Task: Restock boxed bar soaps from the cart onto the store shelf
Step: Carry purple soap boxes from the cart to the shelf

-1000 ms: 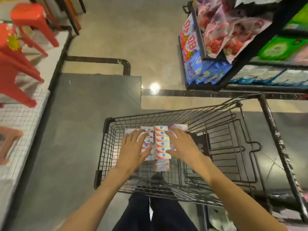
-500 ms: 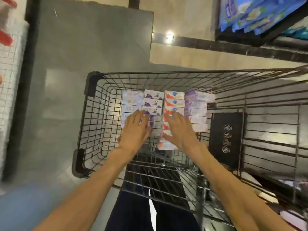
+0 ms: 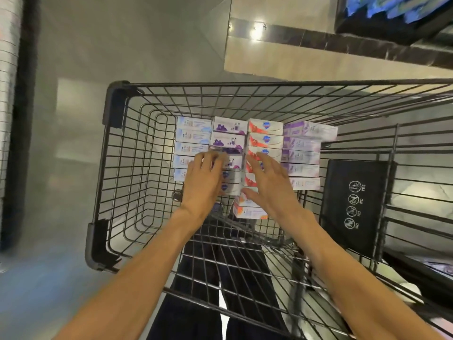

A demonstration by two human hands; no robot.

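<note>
A black wire cart (image 3: 220,85) holds boxed bar soaps in four rows: pale blue boxes (image 3: 193,133), purple grape boxes (image 3: 229,127), red-and-white boxes (image 3: 266,131) and lavender boxes (image 3: 304,144). Two orange-trimmed boxes (image 3: 247,212) lie nearest me. My left hand (image 3: 204,180) rests on the blue and purple rows, its fingers bent over the box tops. Over the red-and-white row lies my right hand (image 3: 269,185), fingers spread and thumb by the orange-trimmed boxes. Between both hands show white boxes with a blue logo (image 3: 231,181). Neither hand has lifted a box.
A black shelf unit (image 3: 392,30) with blue packs (image 3: 392,7) stands at the top right, beyond the cart. A black flap with printed symbols (image 3: 355,204) stands inside the cart at the right. The cart's left half is bare wire. Grey floor lies to the left.
The view has tilted down and closer over the cart. Both hands slid slightly forward on the boxes, and my left fingers have bent more.
</note>
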